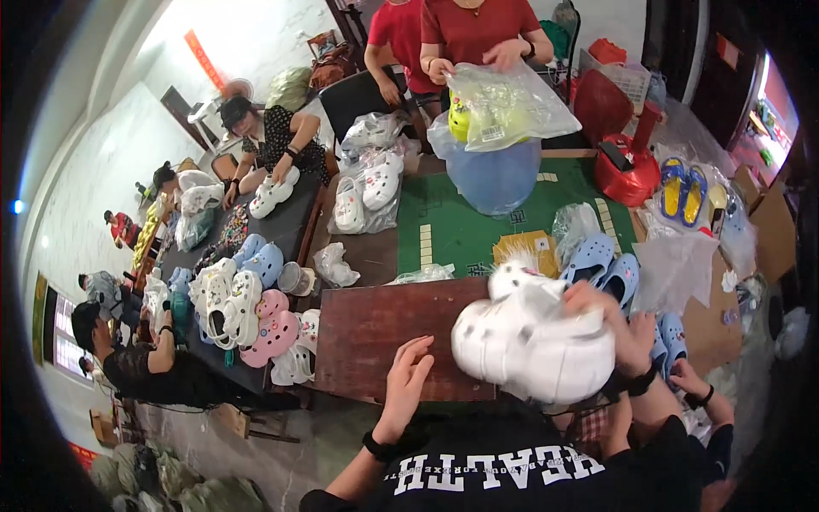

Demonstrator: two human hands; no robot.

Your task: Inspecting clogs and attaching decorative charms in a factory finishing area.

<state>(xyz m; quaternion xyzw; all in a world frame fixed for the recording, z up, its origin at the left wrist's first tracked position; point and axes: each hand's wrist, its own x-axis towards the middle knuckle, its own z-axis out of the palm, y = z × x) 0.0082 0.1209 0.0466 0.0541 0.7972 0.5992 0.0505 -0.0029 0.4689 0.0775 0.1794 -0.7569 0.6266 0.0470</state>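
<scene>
My right hand (607,326) grips a pair of white clogs (533,346), blurred by motion, above the right end of a dark red-brown wooden board (375,333). The fingers are wrapped behind the shoes and partly hidden. Open and holding nothing, my left hand (408,384) hovers at the board's front edge with its fingers apart. Just beyond my right hand rests a pair of light blue clogs (618,275). Behind the white clogs, a yellowish card or envelope (525,246) lies on the green mat (461,218).
White, pink and blue clogs (243,299) are heaped left of the board. Across the table a person bags yellow-green clogs (459,115) over a blue bag (495,175). At my right, a neighbour's hand (689,380) is near blue clogs (672,337). Blue-yellow sandals (682,192) lie far right.
</scene>
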